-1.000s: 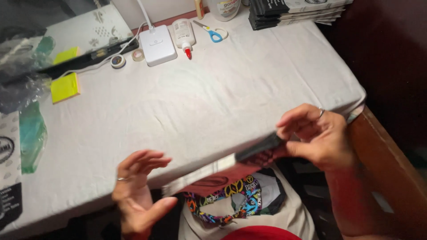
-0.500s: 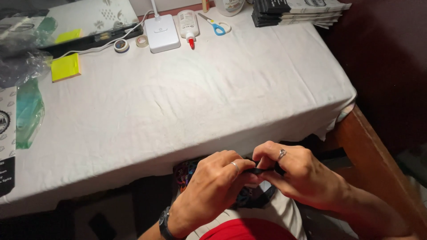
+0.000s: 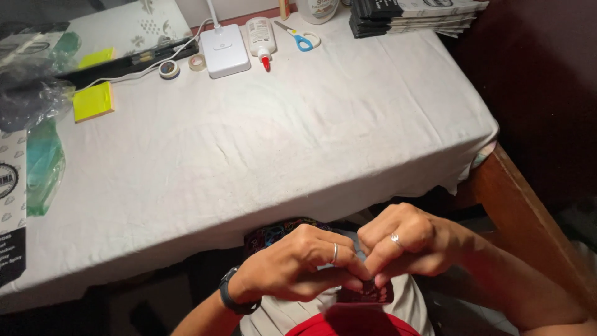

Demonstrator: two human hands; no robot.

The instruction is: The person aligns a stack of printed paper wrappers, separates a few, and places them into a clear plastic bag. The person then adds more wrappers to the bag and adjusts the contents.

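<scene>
Left hand: the left hand (image 3: pixel 298 264) is curled, fingertips pinched on a small dark folded piece (image 3: pixel 367 292) held low over the lap, just below the table edge; a ring sits on one finger and a dark watch (image 3: pixel 231 292) on the wrist.
Right hand: the right hand (image 3: pixel 404 244) is curled too, fingers pressed down on the same dark piece, touching the left hand's fingertips; it also wears a ring.
Table: a table with a white cloth (image 3: pixel 261 143) lies above the hands, apart from them.
Far edge: a white lamp base (image 3: pixel 224 51), a glue bottle (image 3: pixel 261 37) with a red tip, blue-handled scissors (image 3: pixel 303 38) and two tape rolls (image 3: pixel 180 65) stand in a row along the back.
Left side: yellow sticky notes (image 3: pixel 93 101), a green plastic bag (image 3: pixel 43 165) and a crumpled clear bag (image 3: pixel 31 93).
Back right: a stack of dark booklets (image 3: pixel 410 15), cut off by the top edge.
Beside the table: a wooden chair frame (image 3: pixel 528 218) to the right of the right arm.
Hard to see: most of the dark piece is covered by the fingers, so its shape stays unclear; patterned fabric (image 3: pixel 273 230) shows behind the hands.
</scene>
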